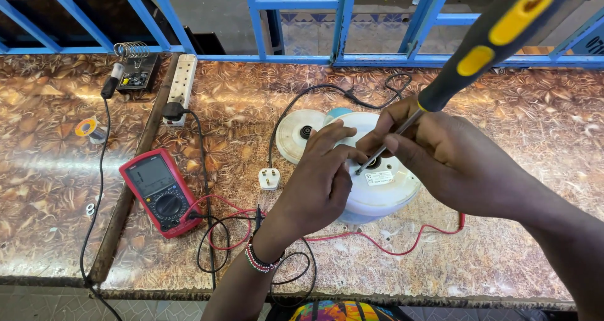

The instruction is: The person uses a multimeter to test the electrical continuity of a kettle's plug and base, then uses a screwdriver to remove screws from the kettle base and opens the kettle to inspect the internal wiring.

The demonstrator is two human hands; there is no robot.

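Observation:
A white electric kettle (384,192) lies upside down on the brown patterned worktop, its round base facing up. My left hand (321,186) grips the kettle's left side, fingers spread over the base. My right hand (440,154) holds a screwdriver (484,44) with a black and yellow handle. Its metal tip rests on the kettle base near the central socket. A white round power base (301,134) lies just left of the kettle, with its black cord and white plug (269,179).
A red multimeter (160,192) lies at the left, its red and black leads looping under my left arm. A white power strip (182,82), a soldering iron stand (133,69) and a solder reel (88,129) sit at the back left. Blue metal bars (343,25) run behind the worktop.

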